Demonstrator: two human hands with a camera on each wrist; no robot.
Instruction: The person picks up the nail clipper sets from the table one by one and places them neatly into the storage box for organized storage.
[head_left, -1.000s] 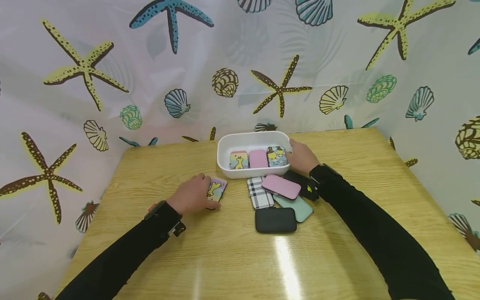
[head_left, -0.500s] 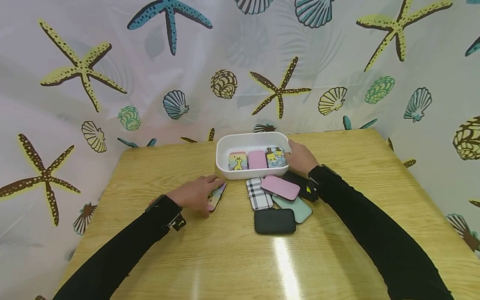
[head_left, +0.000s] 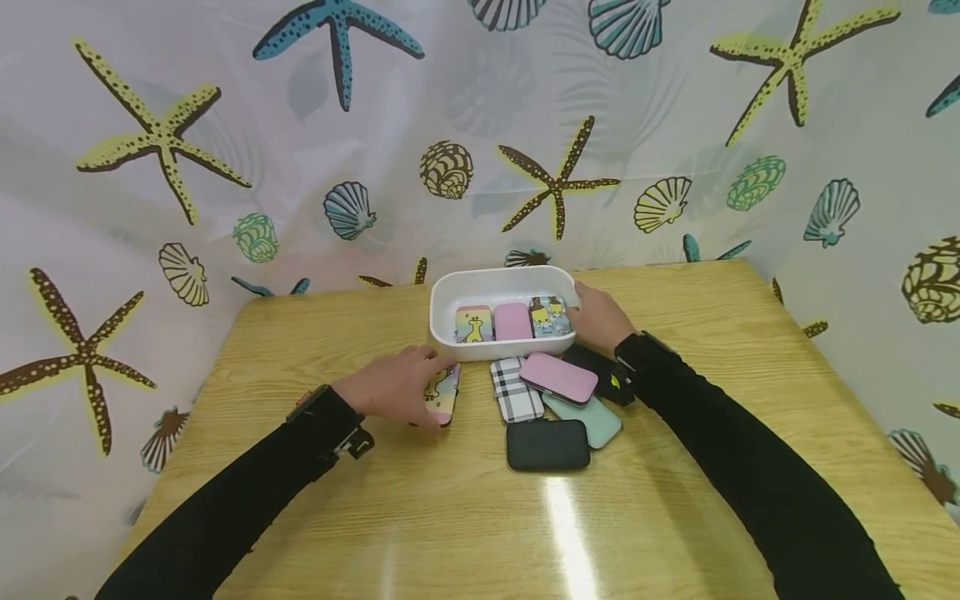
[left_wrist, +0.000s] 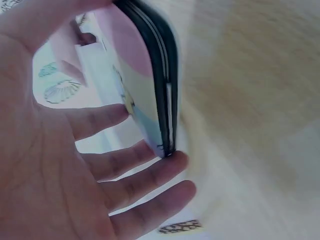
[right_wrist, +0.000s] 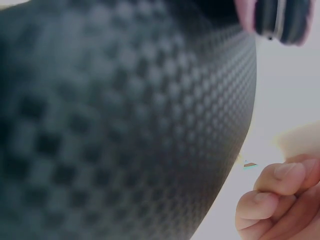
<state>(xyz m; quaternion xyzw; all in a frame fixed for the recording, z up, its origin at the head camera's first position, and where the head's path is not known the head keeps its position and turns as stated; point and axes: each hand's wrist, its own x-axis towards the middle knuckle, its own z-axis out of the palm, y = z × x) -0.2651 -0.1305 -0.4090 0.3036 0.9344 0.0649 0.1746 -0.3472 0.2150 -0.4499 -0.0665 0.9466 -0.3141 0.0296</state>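
Observation:
My left hand point(head_left: 392, 388) holds a small flat hinged case with a giraffe print point(head_left: 444, 398) by its edges, left of the white plastic bin point(head_left: 480, 352). The left wrist view shows the case point(left_wrist: 137, 60) tilted on edge, its dark zipper-like seam facing out, thumb at one end and fingertips at the other. My right hand point(head_left: 602, 318) grips the bin's right end, fingers point(right_wrist: 285, 177) curled in the right wrist view. Inside the bin stand another giraffe case point(head_left: 474, 325), a pink case point(head_left: 513, 322) and a blue case with yellow figures point(head_left: 550, 317), side by side.
In front of the bin lies a loose pile: a plaid case point(head_left: 516, 392), a pink case point(head_left: 558, 378), a mint case point(head_left: 597, 422) and black cases point(head_left: 548, 445). A patterned cloth point(head_left: 480, 225) hangs behind the wooden table point(head_left: 330, 508).
The left hand has turned the giraffe case on the table and shifted it slightly rightward, its print now rotated. The right hand stays on the bin; the pile has not moved.

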